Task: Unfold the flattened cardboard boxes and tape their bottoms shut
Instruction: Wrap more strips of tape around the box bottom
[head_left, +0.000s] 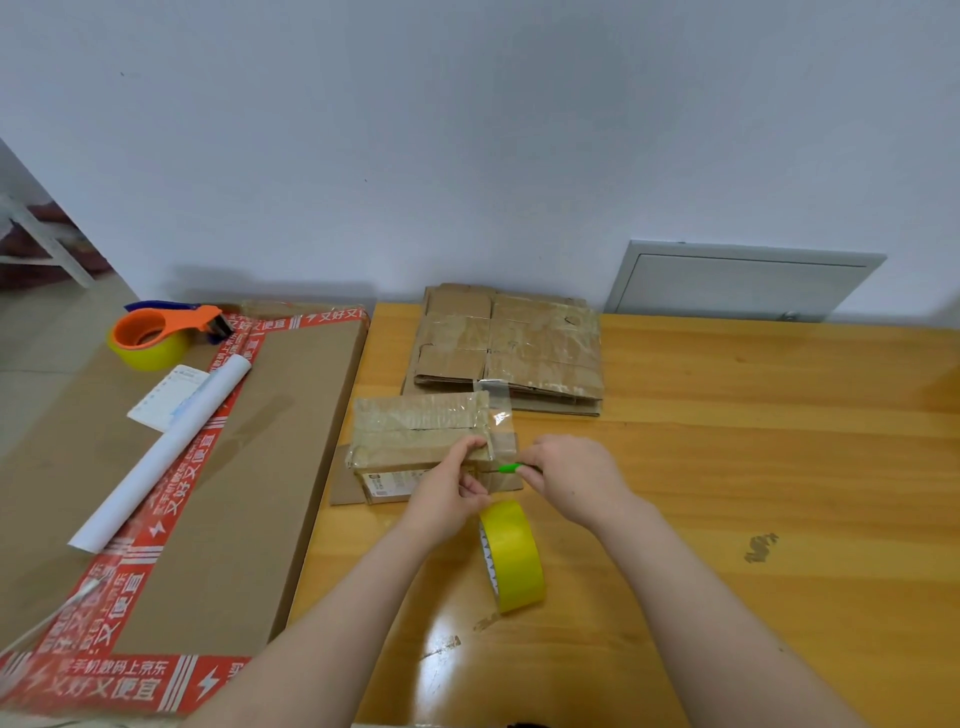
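**Tape Strip at the Right End of the Small Box**

Your left hand (447, 499) rests against the near right corner of the small cardboard box (423, 434), its fingers (470, 447) pinched narrowly on the box edge where a clear tape strip (498, 410) comes over the top. Your right hand (574, 480) sits just beside the box's right end, its fingers closed on a green-handled tool (509, 468) whose tip points at the tape. The box stands on the wooden table (727, 467), its upper face covered in tape. A yellow tape roll (514, 556) stands on edge near your left wrist. A stack of flattened boxes (509, 348) lies behind the small box, by the wall. To your left, a large flat carton (249, 467) carries a tape dispenser (166, 330), a white paper roll (166, 452) and a printed slip (166, 397).
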